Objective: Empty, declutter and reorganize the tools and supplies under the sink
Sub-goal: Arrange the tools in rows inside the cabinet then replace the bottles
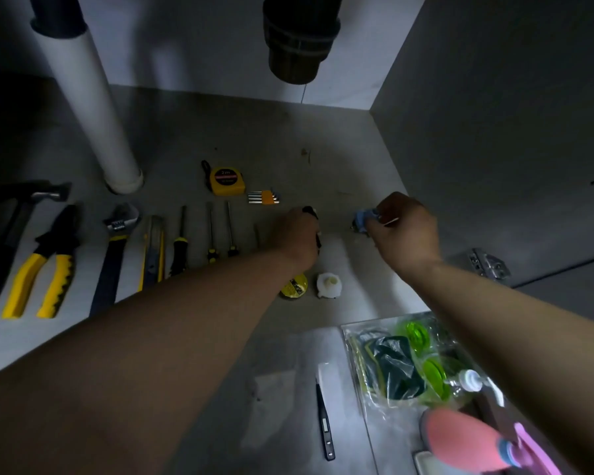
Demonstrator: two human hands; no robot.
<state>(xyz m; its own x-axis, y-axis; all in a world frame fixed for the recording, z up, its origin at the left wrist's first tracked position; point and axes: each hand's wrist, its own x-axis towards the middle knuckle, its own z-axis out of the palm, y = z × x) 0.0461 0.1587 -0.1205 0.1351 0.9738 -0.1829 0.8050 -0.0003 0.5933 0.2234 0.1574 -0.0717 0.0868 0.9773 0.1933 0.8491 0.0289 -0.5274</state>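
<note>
Tools and supplies lie on the floor of the under-sink cabinet [340, 149], most of them already sorted.

Head view: a neat row runs along the cabinet's front edge, made up of a hammer [24, 197], yellow-handled pliers [45, 265], an adjustable wrench [117, 241], a utility knife [153, 252] and three screwdrivers [179, 248]. Behind the row sit a yellow tape measure [225, 180] and a set of hex keys [263, 196], near the white drain pipe [96, 108]. A yellow tape roll [294, 286] and a white roll [329, 285] lie side by side, just apart.

The left hand [297, 234] reaches in at the row's right end, its fingers curled over a dark object [309, 210] that is mostly hidden. The right hand [405, 228] pinches a small blue item [366, 217] close to the right wall, low over the floor. I cannot tell whether it touches down.

Outside the cabinet, nearer the camera, a slim black tool [324, 416], a clear bag of green items [402, 361] and a pink object [460, 440] wait on the room floor.

By my reading the emptying is done and the reorganizing is well along. What is left is the two held pieces and the supplies outside.
</note>
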